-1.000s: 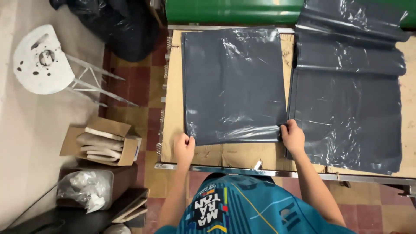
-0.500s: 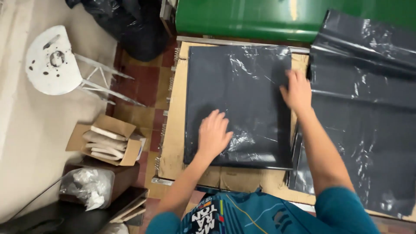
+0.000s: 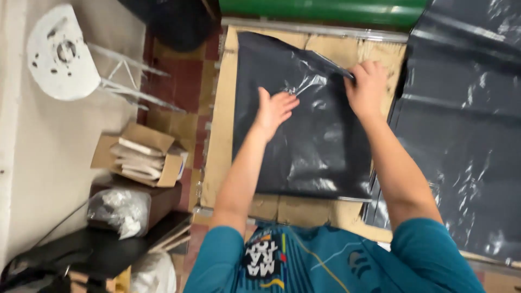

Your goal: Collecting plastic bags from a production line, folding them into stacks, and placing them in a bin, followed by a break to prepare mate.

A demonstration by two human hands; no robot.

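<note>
Centre frame, right hand [image 3: 367, 87] pinches the black bag's [image 3: 304, 146] folded top corner; left hand [image 3: 275, 108] flat, open; folding barely begun.

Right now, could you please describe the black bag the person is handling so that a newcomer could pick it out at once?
Start at the green bar along the far edge, then drop to the cardboard sheet on the table below it. The black plastic bag lies flat there, with the left hand pressing its middle and the right hand lifting its far right corner. Unlike the black sheets to its right, it lies alone on the cardboard.
</note>
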